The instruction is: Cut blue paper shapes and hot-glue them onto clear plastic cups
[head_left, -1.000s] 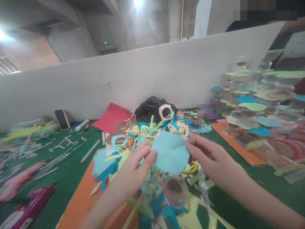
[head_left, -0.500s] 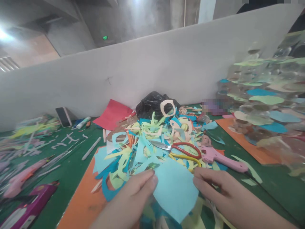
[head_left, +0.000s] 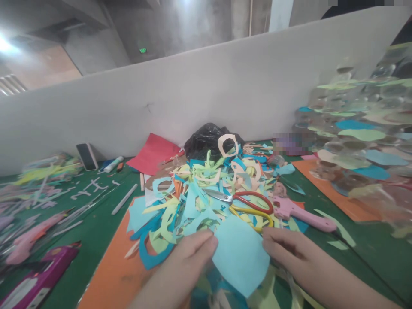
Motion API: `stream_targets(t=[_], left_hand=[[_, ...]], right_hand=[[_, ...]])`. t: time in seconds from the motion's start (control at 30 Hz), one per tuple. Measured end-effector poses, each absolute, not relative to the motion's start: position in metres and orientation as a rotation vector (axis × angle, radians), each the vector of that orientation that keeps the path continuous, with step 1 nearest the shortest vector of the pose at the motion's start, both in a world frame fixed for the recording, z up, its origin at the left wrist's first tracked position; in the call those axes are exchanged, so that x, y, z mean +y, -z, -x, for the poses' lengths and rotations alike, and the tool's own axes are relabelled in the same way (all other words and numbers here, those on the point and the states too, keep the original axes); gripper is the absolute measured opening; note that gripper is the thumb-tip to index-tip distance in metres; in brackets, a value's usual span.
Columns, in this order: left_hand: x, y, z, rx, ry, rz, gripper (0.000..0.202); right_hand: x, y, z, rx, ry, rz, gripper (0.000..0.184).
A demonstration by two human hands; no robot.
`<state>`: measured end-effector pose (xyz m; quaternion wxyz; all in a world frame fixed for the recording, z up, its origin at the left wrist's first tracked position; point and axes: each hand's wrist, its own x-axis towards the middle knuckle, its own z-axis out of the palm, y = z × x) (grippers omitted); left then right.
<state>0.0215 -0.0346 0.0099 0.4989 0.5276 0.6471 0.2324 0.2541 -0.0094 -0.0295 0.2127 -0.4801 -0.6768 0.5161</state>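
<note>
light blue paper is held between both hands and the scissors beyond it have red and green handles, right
The green is wrong: the head view shows the scissors with red and yellow handles. The light blue paper is indeed held between the left hand and right hand.

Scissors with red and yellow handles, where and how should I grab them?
Probably by the red loop and yellow loop, from your right, using the right hand once it leaves the blue paper: the loops lie nearest that hand, while the blades point left across paper scraps.
</note>
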Motion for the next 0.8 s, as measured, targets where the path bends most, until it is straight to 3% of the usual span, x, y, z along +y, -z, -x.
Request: stream_targets(t=[0.53, 0.6, 0.67, 0.8], left_hand=[[-0.032, -0.007, -0.019, 1.453, -0.475, -1.371, 0.041], [-0.03, -0.006, -0.017, 1.437, -0.438, -1.419, 0.042], [-0.029, -0.006, -0.016, 1.438, -0.416, -1.43, 0.044], [-0.03, -0.009, -0.017, 1.418, -0.419, -1.425, 0.046]], right_hand=[[-0.014, 0.025, -0.251, -1.82, -1.403, 1.374, 0.036], [-0.014, 0.028, -0.255, -1.925, -1.219, 1.463, 0.037], [-0.015, 0.027, -0.258, -2.011, -0.815, 1.517, 0.037], [-0.018, 0.013, -0.257, -2.062, 0.114, 1.11, 0.022]])
